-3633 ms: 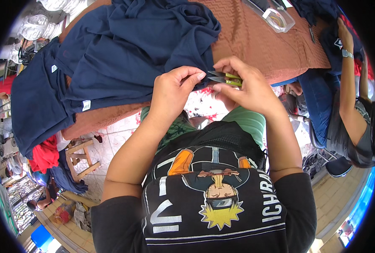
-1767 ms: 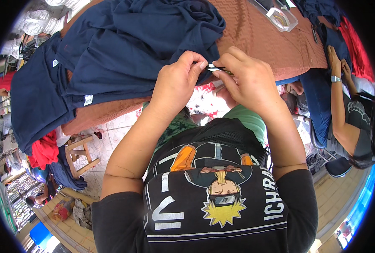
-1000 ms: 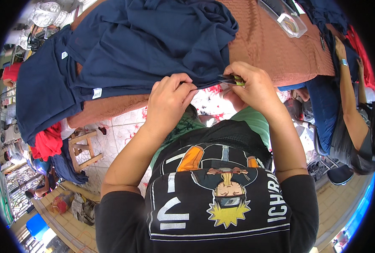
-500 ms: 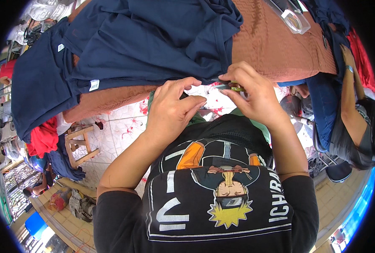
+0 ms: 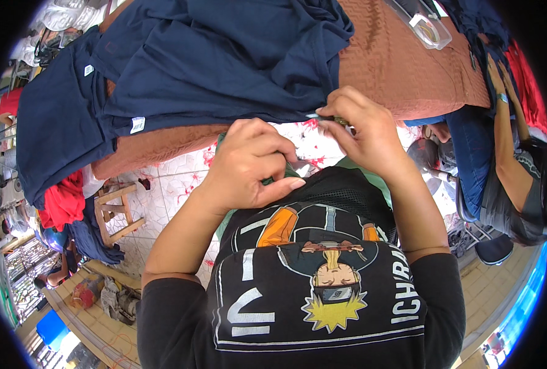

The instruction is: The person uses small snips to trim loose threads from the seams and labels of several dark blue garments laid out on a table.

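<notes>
Dark navy garments [image 5: 224, 67] lie heaped along the near edge of a brown cloth-covered surface [image 5: 402, 74]. My right hand [image 5: 362, 126] is closed around small thread snips [image 5: 342, 121], beside the garments' near right corner. Only a bit of the snips' greenish handle and a pale tip show between the fingers. Below the garments' edge, apart from the cloth, my left hand [image 5: 249, 163] is held over my lap. Its fingers are bent and its thumb stands away from them, with nothing visible in the gap.
A clear plastic box [image 5: 432, 32] sits at the far right of the brown surface. Another person's arms [image 5: 506, 132] reach over dark cloth on the right. At left, a wooden stool [image 5: 117, 212] stands on a tiled floor strewn with red thread scraps, near hanging red cloth [image 5: 64, 200].
My left hand has dropped toward my lap, away from the garment edge, its thumb parting from the fingers. My right fingers have closed further over the snips. The other person's hands have shifted.
</notes>
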The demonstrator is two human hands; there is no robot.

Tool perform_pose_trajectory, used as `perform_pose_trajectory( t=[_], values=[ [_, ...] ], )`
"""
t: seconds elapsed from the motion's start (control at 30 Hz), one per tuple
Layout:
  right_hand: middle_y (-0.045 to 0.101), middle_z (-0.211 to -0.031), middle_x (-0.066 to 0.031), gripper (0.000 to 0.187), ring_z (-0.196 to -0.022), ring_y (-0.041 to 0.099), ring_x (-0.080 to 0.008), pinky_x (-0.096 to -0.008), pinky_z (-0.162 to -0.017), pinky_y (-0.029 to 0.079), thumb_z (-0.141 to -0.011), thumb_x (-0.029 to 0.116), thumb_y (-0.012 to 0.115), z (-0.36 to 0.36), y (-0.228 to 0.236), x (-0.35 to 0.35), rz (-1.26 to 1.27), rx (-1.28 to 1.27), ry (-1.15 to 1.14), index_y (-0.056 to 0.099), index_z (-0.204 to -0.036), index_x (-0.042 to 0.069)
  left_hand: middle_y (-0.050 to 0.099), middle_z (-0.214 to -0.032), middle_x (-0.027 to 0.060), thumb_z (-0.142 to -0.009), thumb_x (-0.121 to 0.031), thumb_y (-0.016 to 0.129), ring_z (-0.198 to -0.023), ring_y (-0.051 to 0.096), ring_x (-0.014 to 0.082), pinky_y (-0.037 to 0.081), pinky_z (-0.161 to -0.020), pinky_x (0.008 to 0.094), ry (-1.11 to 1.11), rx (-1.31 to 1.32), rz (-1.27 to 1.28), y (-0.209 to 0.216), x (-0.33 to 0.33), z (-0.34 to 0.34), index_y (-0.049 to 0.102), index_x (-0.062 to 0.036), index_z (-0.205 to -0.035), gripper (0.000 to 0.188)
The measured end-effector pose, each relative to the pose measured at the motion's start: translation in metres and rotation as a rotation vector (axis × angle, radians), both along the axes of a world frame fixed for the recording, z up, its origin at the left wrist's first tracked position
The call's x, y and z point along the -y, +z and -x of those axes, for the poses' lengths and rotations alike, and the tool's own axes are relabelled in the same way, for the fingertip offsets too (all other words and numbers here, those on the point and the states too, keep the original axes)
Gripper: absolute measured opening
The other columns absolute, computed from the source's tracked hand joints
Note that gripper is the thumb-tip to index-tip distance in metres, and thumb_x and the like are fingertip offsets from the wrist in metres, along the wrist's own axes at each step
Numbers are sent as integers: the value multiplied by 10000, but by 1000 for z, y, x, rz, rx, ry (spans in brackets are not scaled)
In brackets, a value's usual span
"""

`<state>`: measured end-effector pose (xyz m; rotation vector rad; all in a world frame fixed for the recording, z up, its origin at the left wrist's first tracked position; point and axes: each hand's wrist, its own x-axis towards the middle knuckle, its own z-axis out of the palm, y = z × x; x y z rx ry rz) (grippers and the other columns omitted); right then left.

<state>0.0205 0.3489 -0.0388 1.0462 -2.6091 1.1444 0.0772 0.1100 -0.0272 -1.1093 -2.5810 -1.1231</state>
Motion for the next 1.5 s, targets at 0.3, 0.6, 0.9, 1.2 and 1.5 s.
perform_pose_trajectory(
  t=[0.3, 0.6, 0.9, 1.2, 1.5],
  values=[
    [589, -956, -66, 348, -786, 652, -259, -355, -645, 530, -714, 103, 789, 7, 4, -3, 127, 16, -55, 661, -1038, 97, 592, -1108, -17, -681, -109, 783, -1031, 558, 222, 401, -884, 389, 335, -319, 187, -38, -23, 27, 663, -166, -1027, 370],
    [602, -858, -97, 262, -768, 643, -297, -388, -664, 510, -716, -11, 685, 23, -17, 2, 90, 100, -75, 698, -967, 64, 715, -869, 28, -840, -96, 702, -716, 649, 164, 508, -673, 288, 366, -99, -70, -32, -25, 43, 719, -66, -951, 116],
    [611, -871, -112, 253, -808, 631, -322, -393, -703, 503, -729, 10, 665, 29, -15, 3, 74, 168, -60, 685, -978, 51, 728, -867, 85, -977, -178, 573, -727, 679, 113, 523, -639, 246, 451, 375, -394, -16, -31, 45, 644, 1, -947, 195],
    [602, -932, -86, 241, -796, 640, -303, -394, -663, 515, -812, 181, 705, 12, 13, 12, 62, 1, -37, 593, -982, 51, 702, -1090, 105, -1035, -271, 477, -829, 651, 97, 495, -707, 217, 475, 772, -595, -8, -27, 47, 578, -44, -1040, 249],
    [607, -904, -79, 218, -743, 639, -304, -409, -625, 505, -804, 171, 710, 13, 18, 9, -82, -76, -47, 595, -953, 61, 680, -1100, 103, -930, -262, 631, -985, 599, 182, 477, -856, 340, -143, 180, -307, 19, 11, 56, 690, -37, -866, 242]
  ],
)
